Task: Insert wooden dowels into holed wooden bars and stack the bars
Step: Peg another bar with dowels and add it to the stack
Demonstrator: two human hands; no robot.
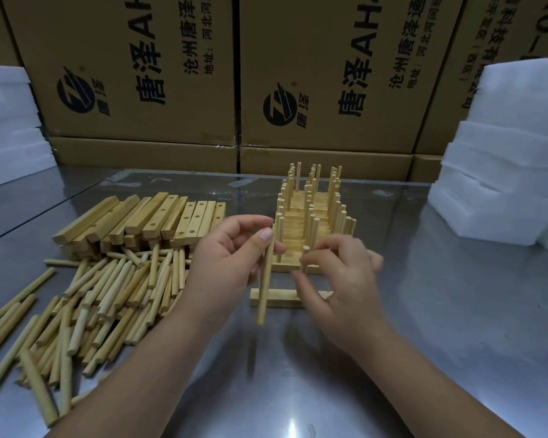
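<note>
Cardboard boxes (pixel 140 74) wall off the back, printed in black. In front of you is the shiny metal table (pixel 456 311), with white foam stacks (pixel 503 169) at both far corners.

On your left lies a big loose pile of dowels (pixel 92 295), and just behind it a heap of holed bars (pixel 146 219). Dead ahead stands the finished stack (pixel 310 213), bars layered with dowels bristling upward.

Now your hands. Your left hand (pixel 225 260) pinches a long dowel (pixel 264 286) near its top between thumb and fingertips, and it hangs down across the near bar (pixel 282 298), which lies flat on the table just in front of the stack. Your right hand (pixel 342 279) curls its fingertips round a second dowel (pixel 305 259), held upright above that bar. Your fingers hide its lower end, so I can't tell whether it's seated.
</note>
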